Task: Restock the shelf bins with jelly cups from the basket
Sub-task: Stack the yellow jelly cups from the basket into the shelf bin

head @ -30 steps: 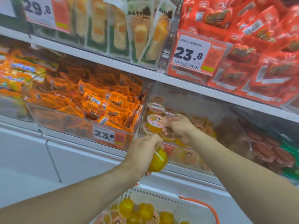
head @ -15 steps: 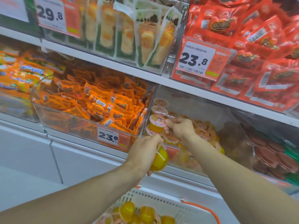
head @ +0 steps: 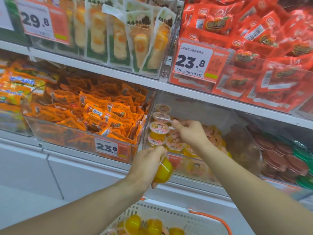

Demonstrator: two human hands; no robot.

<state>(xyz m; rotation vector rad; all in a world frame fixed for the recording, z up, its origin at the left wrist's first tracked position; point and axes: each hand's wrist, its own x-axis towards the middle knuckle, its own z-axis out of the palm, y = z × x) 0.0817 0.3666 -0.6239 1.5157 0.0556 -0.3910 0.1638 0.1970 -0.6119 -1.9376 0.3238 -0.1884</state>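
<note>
The clear shelf bin (head: pixel 203 109) on the middle shelf holds several jelly cups (head: pixel 159 130), some stacked along its left wall. My right hand (head: pixel 190 133) is inside the bin with curled fingers, pinching a jelly cup among the pile beside that stack. Below the bin's front edge, my left hand (head: pixel 147 165) grips a yellow jelly cup (head: pixel 163 171) tilted on its side. At the bottom of the view is the white basket (head: pixel 171 212) with an orange handle, and more yellow jelly cups (head: pixel 133 223) lie in it.
Left of the jelly bin stands a bin of orange snack packets (head: pixel 94 114) with a 23.8 price tag (head: pixel 106 147). Brown and green cups (head: pixel 279 160) fill the bin to the right. The upper shelf carries red packets (head: pixel 254 48) and pale packets (head: pixel 118 39).
Both hands have stayed almost where they were. My right hand has shifted slightly among the cups in the bin. The left hand still holds the yellow cup.
</note>
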